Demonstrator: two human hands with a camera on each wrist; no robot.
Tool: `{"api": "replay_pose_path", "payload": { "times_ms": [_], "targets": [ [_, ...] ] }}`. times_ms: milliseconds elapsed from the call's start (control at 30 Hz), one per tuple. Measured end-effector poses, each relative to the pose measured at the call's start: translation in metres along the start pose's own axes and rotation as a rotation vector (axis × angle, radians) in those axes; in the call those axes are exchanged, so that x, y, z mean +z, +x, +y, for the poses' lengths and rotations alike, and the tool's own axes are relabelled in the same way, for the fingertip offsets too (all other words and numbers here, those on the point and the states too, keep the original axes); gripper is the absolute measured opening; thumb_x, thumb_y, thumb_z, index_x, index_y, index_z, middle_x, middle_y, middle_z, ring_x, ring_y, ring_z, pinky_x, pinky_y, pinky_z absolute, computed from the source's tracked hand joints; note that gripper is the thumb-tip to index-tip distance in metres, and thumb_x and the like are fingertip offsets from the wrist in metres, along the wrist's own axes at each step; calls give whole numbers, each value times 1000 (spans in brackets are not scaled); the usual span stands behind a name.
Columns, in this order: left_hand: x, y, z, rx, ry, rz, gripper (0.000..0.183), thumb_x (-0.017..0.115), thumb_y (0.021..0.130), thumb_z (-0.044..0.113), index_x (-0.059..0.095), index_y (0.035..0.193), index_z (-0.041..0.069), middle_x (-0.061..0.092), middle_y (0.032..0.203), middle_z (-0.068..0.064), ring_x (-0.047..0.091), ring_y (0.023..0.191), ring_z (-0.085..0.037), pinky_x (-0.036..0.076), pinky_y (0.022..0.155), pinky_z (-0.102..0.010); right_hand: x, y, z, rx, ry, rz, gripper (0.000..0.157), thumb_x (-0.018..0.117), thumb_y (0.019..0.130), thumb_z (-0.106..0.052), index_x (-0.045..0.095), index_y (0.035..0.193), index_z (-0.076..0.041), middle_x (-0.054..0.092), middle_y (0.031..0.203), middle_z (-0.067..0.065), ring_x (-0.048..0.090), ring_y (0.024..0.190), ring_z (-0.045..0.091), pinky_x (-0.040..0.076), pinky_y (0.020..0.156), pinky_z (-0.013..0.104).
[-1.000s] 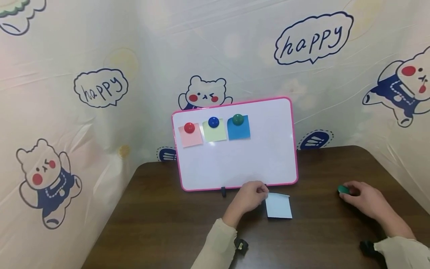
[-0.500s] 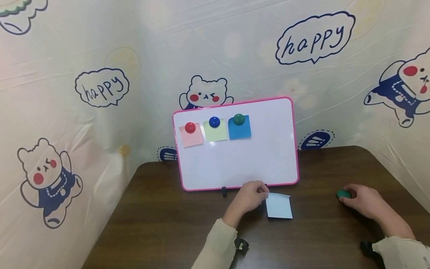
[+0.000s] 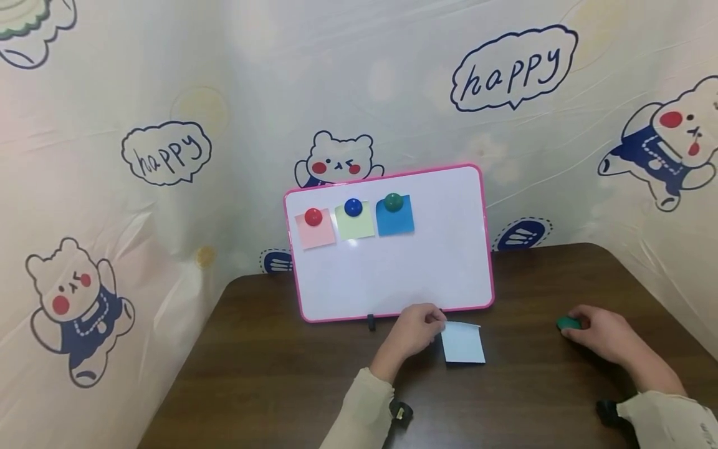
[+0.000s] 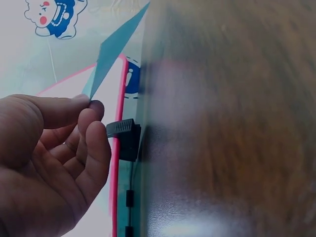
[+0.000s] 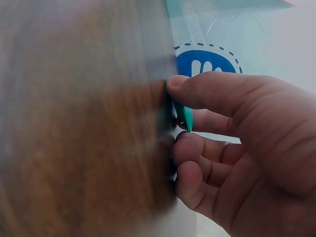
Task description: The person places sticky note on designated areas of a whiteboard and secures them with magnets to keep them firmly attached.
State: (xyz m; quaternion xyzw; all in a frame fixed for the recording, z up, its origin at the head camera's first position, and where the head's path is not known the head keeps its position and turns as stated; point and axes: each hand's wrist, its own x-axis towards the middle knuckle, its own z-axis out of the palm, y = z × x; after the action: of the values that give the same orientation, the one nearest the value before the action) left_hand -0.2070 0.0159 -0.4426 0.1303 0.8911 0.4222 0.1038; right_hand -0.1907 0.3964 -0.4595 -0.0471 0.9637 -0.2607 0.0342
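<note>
My left hand (image 3: pixel 414 329) pinches a light blue sticky note (image 3: pixel 463 343) by its upper left corner, just in front of the whiteboard (image 3: pixel 443 262). In the left wrist view the note (image 4: pixel 114 49) rises at a slant from between thumb and finger. Over on the right, my right hand (image 3: pixel 607 335) holds a round green magnet (image 3: pixel 568 323) between thumb and fingers, low over the table. Seen from the right wrist, only a green edge of the magnet (image 5: pixel 188 118) shows behind the thumb.
The pink-framed whiteboard carries a pink note (image 3: pixel 316 235), a pale green note (image 3: pixel 356 226) and a blue note (image 3: pixel 396 221), each under a magnet. Black clips (image 4: pixel 127 133) sit at its lower edge. A printed curtain (image 3: pixel 252 75) hangs behind the brown table (image 3: pixel 252 374).
The head view has shifted slightly. My right hand has lowered the green magnet a little, and more of its face shows. The left hand keeps its pinch on the sticky note.
</note>
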Motion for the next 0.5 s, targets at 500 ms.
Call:
{"api": "replay_pose_path", "payload": {
  "times_ms": [500],
  "targets": [
    [-6,7,2,36,-139,108,7,66,100,22,73,101,22,63,88,9,61,72,-14,54,67,-29,-1,1,0,37,5,-49,46,73,92,-28,60,112,12,61,88,11,55,78,25,45,64,37]
  ]
}}
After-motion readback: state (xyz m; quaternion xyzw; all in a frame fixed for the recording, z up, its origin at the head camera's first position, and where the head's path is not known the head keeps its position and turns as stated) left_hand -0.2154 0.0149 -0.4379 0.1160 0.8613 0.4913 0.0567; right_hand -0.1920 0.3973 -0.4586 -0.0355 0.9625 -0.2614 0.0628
